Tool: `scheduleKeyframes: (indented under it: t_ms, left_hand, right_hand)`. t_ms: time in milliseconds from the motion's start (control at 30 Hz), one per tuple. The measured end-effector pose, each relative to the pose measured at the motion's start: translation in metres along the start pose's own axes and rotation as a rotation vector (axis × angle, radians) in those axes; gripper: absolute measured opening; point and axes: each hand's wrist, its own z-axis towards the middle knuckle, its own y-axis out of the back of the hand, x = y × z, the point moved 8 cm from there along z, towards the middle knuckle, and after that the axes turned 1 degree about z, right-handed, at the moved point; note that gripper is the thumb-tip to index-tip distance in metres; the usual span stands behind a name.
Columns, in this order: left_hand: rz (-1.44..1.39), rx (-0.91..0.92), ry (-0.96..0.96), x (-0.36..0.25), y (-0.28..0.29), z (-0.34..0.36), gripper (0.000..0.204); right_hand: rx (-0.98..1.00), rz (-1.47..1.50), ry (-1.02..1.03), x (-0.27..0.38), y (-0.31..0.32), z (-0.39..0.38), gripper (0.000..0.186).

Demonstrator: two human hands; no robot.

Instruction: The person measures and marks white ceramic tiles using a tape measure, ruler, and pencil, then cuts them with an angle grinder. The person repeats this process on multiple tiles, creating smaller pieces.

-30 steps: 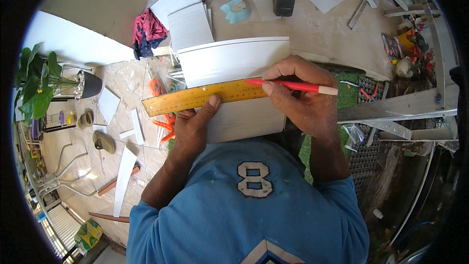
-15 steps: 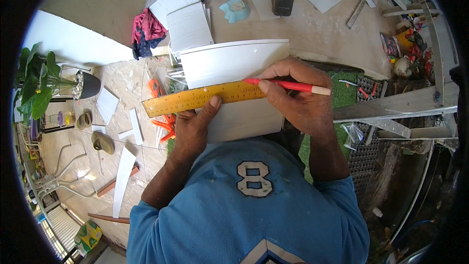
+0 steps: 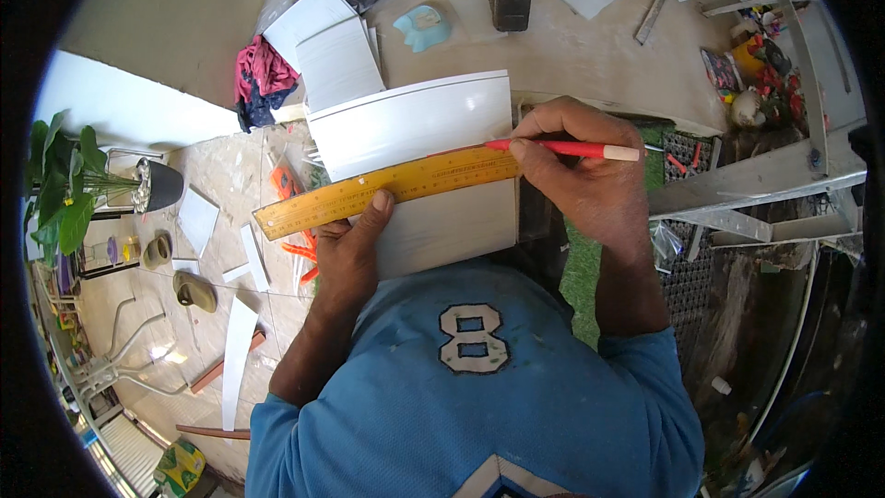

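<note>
A white panel (image 3: 415,120) lies across my lap, with a yellow ruler (image 3: 318,200) laid slantwise over its middle. My left hand (image 3: 348,254) is closed on the ruler's left part, thumb pressed on top and fingers tucked below against the panel. In my right hand (image 3: 590,186) a red pen (image 3: 570,148) with a pale end is pinched, held nearly level. Its tip touches the panel at the ruler's upper edge, near the panel's right side. A thin red line shows along that edge, left of the tip.
Beyond the panel are stacked white sheets (image 3: 339,65), a pink and dark cloth (image 3: 263,78), a light-blue dish (image 3: 422,28) and a power tool's black battery end (image 3: 510,5). A metal ladder (image 3: 756,180) stands right. Offcuts (image 3: 241,350) and sandals (image 3: 194,290) lie left.
The pen tip has moved right along the ruler's upper edge, and a red line now shows behind it. The ruler and panel appear shifted left in view and slightly more tilted.
</note>
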Motion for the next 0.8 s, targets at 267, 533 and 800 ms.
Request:
scheduleKeyframes:
  t_ms: [267,533,800]
  left_hand:
    - [-0.038,-0.015,0.056,0.006,0.006,0.002,0.035]
    - [-0.063,-0.034,0.186,0.011,-0.003,0.013,0.066]
    - [-0.184,0.0,0.221,0.016,-0.013,0.033,0.037]
  right_hand:
    - [-0.13,-0.058,-0.095,-0.013,0.032,-0.005,0.005]
    - [-0.125,-0.009,-0.323,-0.07,0.016,-0.02,0.028]
    - [-0.327,0.329,-0.317,-0.161,0.034,-0.028,0.025]
